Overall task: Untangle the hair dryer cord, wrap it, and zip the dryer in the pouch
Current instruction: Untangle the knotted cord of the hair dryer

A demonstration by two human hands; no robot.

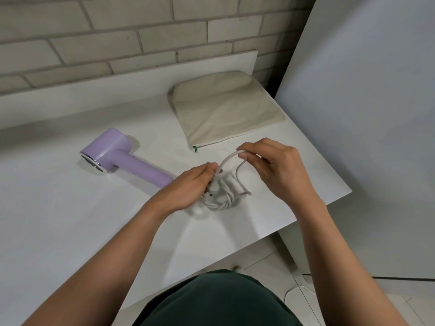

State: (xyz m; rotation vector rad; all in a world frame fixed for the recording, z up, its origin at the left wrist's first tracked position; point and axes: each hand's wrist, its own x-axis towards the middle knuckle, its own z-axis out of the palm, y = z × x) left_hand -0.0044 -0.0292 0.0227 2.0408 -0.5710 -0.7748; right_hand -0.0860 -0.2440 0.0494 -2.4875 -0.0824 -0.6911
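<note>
Pinching a loop of white cord, the right hand lifts it. Left hand fingers seem curled around the bundle by the purple dryer.

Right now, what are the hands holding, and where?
Both hold the white cord: right hand pinches a raised loop; left hand grips the bundle.

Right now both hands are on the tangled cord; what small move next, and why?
Probably draw the loop pinched in the right hand up and away while the left hand pins the bundle. The white cord is bunched in a knot on the table, so it needs freeing before wrapping; the hair dryer and pouch lie untouched.
</note>
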